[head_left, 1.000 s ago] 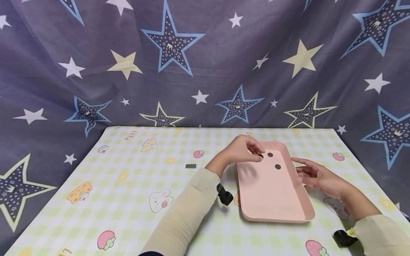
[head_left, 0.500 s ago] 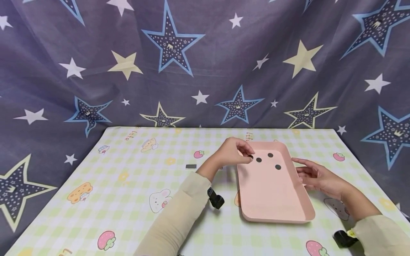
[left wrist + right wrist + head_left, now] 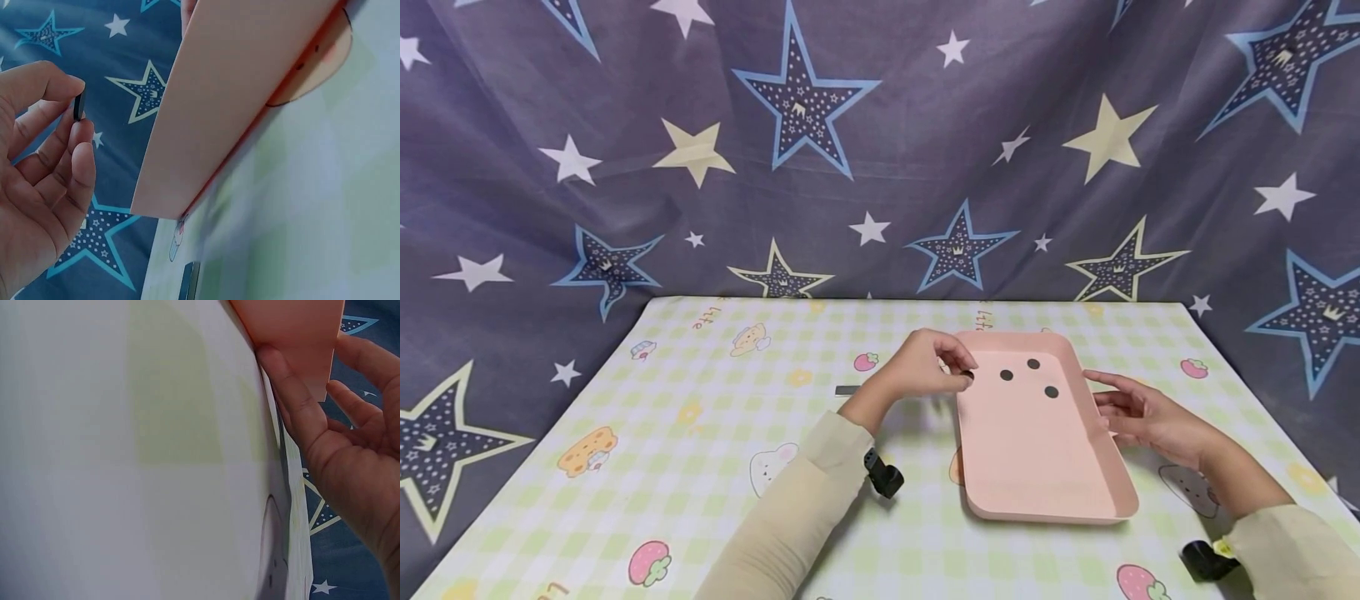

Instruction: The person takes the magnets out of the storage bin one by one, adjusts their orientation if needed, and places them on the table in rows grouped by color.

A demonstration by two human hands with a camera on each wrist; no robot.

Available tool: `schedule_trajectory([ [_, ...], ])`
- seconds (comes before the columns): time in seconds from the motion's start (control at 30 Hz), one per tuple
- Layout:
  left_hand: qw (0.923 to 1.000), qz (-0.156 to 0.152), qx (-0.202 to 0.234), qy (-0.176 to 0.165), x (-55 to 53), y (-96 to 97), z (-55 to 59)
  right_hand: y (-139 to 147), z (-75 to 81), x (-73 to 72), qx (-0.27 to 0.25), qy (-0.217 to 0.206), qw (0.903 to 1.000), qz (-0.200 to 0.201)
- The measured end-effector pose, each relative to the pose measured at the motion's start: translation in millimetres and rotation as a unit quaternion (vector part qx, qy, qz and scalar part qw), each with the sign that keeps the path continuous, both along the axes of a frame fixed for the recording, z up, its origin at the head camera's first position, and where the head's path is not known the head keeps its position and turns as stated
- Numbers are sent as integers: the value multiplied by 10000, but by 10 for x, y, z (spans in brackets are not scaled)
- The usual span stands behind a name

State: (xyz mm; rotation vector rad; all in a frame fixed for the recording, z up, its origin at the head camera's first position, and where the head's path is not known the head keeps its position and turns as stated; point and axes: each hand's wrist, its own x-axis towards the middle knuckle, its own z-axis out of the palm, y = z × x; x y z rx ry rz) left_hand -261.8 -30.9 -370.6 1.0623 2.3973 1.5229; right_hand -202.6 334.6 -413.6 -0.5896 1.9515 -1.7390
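My left hand (image 3: 925, 364) pinches a small black disc (image 3: 79, 106) between thumb and fingertips, above the left rim of a shallow pink tray (image 3: 1045, 467). In the left wrist view the disc is seen edge-on. Three dark discs lie flat on the tray floor near its far end: one black disc (image 3: 1006, 375) to the left, another disc (image 3: 1033, 364) farther back, and a third disc (image 3: 1051, 392) nearer the right wall. Against the outside of the tray's right wall rests my right hand (image 3: 1153, 421), its fingers loosely extended and touching the wall.
A small dark rectangular piece (image 3: 847, 390) lies on the checked tablecloth (image 3: 700, 500), left of the tray and partly behind my left forearm. Camera mounts hang from the left wrist (image 3: 883, 475) and right wrist (image 3: 1206, 560). A starry curtain (image 3: 880, 150) stands behind the table.
My left hand has drawn left from over the tray floor to its left rim, still pinching a disc. The left disc on the floor has come into full view. The right hand stays put.
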Motion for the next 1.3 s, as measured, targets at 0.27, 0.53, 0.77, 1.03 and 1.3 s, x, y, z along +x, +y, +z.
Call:
schedule_trajectory([
  [0.27, 9999, 94, -104, -22, 64, -124, 18, -6, 5, 2, 46, -15, 10000, -39],
  [0.53, 9998, 114, -165, -77, 96, -250, -37, -2, 10, 4, 10, 3, 10000, 22],
  [0.77, 9993, 133, -265, -208, 117, -337, -100, -1, 3, 0, -9, 12, 10000, 22],
  [1.03, 9985, 15, -527, -162, 125, -439, -179, -1, 10, -3, -47, 61, 10000, 32],
  [1.3, 9963, -201, -782, -282, 133, -499, -271, 4, -9, -6, -10, 14, 10000, 17],
])
